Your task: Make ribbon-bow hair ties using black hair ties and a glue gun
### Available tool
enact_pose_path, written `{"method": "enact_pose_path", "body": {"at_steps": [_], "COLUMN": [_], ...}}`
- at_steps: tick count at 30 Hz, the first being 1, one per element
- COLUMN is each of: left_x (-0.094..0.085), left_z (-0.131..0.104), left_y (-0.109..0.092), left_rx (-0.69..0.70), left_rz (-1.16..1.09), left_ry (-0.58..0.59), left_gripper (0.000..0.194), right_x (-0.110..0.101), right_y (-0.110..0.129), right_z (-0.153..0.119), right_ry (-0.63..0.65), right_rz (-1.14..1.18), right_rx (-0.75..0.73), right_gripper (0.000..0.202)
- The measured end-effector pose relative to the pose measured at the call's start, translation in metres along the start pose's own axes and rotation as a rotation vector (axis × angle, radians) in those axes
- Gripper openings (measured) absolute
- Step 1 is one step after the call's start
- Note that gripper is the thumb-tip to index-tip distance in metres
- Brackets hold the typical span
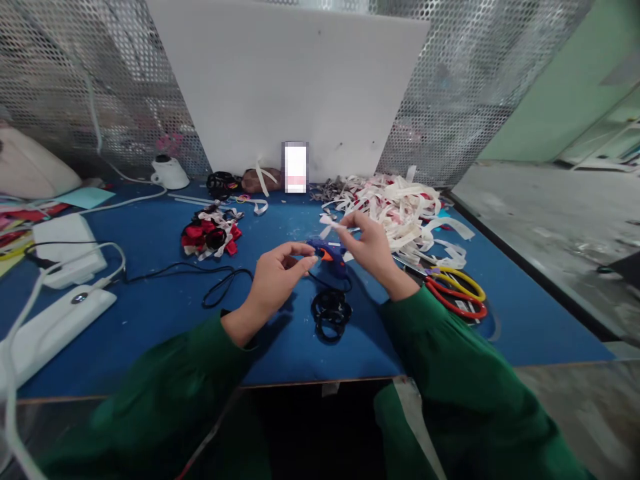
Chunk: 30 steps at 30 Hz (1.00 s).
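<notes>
My right hand (369,250) pinches a small white ribbon piece (327,225) between thumb and fingertips. Left of it, my left hand (277,277) has its thumb and fingers drawn together in a pinch; what they hold, if anything, is too small to make out. Its fingertips come close to a blue glue gun (336,250) with an orange trigger, which lies on the table between the hands. Just in front of the glue gun is a bunch of black elastic bands (331,313).
A tangled heap of white ribbon strips (400,210) lies at back right, near red- and yellow-handled scissors (457,293). Red, black and white ribbon pieces (211,232) are at left. A black cord (173,268), power strip (60,330) and lit phone (295,167) also occupy the blue table (170,347).
</notes>
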State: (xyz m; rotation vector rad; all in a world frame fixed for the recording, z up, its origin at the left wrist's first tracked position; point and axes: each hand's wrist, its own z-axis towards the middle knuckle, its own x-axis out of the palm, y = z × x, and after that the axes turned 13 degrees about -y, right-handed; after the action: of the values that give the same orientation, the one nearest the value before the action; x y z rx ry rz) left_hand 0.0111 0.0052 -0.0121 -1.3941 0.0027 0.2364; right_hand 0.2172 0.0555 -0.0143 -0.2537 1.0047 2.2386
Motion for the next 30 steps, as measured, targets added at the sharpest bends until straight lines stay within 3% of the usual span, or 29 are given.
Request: {"method": "enact_pose_path", "body": {"at_steps": [3, 6, 11, 16, 22, 30], "left_x": [0.000, -0.002, -0.002, -0.001, 0.000, 0.001], "left_z": [0.002, 0.002, 0.000, 0.000, -0.002, 0.000], "left_y": [-0.005, -0.006, -0.008, -0.011, -0.013, -0.008], "left_rx": [-0.097, -0.177, -0.264, -0.260, -0.231, -0.371], "left_rz": [-0.167, -0.257, -0.337, -0.389, -0.493, -0.584], "left_ry": [-0.033, -0.012, -0.023, -0.042, -0.069, -0.042], "left_gripper": [0.031, 0.025, 0.020, 0.018, 0.014, 0.016], "right_x": [0.003, 0.004, 0.003, -0.001, 0.001, 0.006], "right_y": [0.038, 0.053, 0.049, 0.051, 0.053, 0.057], "right_z": [-0.018, -0.030, -0.029, -0.026, -0.027, -0.031], "right_ry": [0.083, 0.107, 0.109, 0.156, 0.133, 0.175], "right_rz": [0.279, 0.293, 0.332, 0.352, 0.481, 0.696], "right_rx": [0.063, 0.006, 0.015, 0.050, 0.233, 0.410], "right_gripper": [0.010, 0.003, 0.002, 0.003, 0.010, 0.014]}}
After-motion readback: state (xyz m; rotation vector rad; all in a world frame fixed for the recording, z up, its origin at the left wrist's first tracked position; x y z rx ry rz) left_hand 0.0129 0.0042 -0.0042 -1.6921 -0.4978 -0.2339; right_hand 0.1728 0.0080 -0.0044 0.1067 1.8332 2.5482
